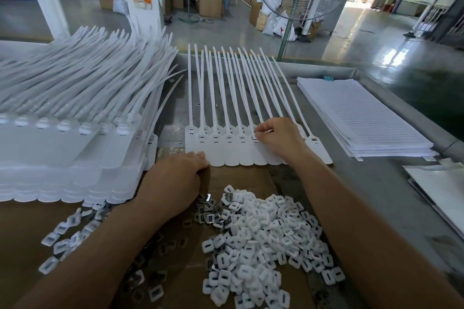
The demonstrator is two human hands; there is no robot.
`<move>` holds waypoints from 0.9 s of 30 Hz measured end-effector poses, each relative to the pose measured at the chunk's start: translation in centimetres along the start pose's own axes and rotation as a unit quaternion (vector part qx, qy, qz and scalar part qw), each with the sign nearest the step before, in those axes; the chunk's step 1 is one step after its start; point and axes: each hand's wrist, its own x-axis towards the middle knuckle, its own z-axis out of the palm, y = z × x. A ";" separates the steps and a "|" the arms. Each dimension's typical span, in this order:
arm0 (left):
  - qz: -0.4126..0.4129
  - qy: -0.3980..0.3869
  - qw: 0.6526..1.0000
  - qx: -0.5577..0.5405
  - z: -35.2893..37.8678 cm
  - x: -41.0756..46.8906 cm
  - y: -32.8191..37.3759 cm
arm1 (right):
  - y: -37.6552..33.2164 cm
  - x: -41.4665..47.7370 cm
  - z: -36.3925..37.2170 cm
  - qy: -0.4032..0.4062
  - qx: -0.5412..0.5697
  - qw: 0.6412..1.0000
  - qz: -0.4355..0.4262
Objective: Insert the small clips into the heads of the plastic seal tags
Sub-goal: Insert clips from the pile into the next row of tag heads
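**Pinching one small shiny clip (268,130) in my right hand (278,138)**

Thumb and forefinger curl round the clip, and only a thin metallic sliver shows between the fingertips. It sits directly over a slotted head in the row of flat white plastic seal tags (226,155), about the sixth from the left. Whether it touches that head I cannot tell. The tags lie side by side with their rounded label ends toward me and their long thin tails fanning away. Each visible head bears a small rectangular slot.

My left hand (175,180) lies palm down with fingers straight and holds nothing. Its fingertips press at the near left corner of the row, on a sheet of brown cardboard (241,178).

Near me on that cardboard, between my forearms, spreads a loose heap of square white clips (266,238) with oblong holes, some showing bright metal. To my left rises a thick stack of matte white tags (62,153). To the right, on the dull grey metal table (371,183), rests a pile of lined white sheets (364,118).
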 end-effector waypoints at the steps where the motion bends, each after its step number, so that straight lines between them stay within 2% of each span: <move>1: 0.000 0.001 1.000 0.000 0.0 0.0 0.0 | 0.1 0.2 0.2 -0.002 -0.006 1.000 0.006; 11: -0.007 0.001 1.000 0.001 -0.1 -0.1 0.1 | 0.1 1.1 0.4 -0.023 -0.062 0.998 0.002; 27: -0.008 0.002 1.000 0.007 0.0 -0.1 0.0 | -0.3 2.1 0.5 -0.029 -0.031 0.998 0.052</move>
